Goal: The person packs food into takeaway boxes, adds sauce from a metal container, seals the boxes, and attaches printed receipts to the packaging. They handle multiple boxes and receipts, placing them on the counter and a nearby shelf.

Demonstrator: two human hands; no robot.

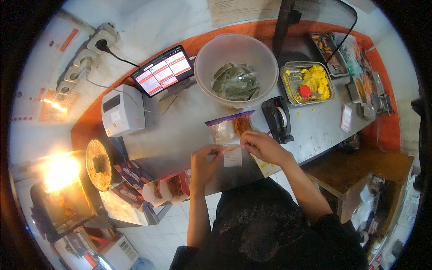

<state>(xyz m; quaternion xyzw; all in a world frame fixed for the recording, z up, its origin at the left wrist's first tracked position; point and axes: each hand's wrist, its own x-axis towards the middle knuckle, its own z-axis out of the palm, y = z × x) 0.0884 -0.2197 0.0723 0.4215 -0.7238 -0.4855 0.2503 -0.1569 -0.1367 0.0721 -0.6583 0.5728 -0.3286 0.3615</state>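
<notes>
My left hand [206, 162] pinches one end of a small, pale strip [232, 147], perhaps paper or tape, between thumb and fingertips. At the strip's other end, my right hand [258, 145] has its fingers closed on it. A white printed slip [233, 158] lies just below the strip. Beyond my hands is a clear bag [223, 130] with a purple band along its top edge, near reddish-brown food [241, 125]. Under my right forearm sticks out a white card with yellow print [266, 167]. A black tape dispenser [278, 119] stands to the right of my right hand.
Behind are a large plastic tub [236, 71] of leaf-green packets, a tablet [162, 71] and a white label printer [123, 109]. A glass container [308, 83] of yellow food stands right. Open food boxes [168, 187] sit at the front-left edge, near a lit glass case [64, 195].
</notes>
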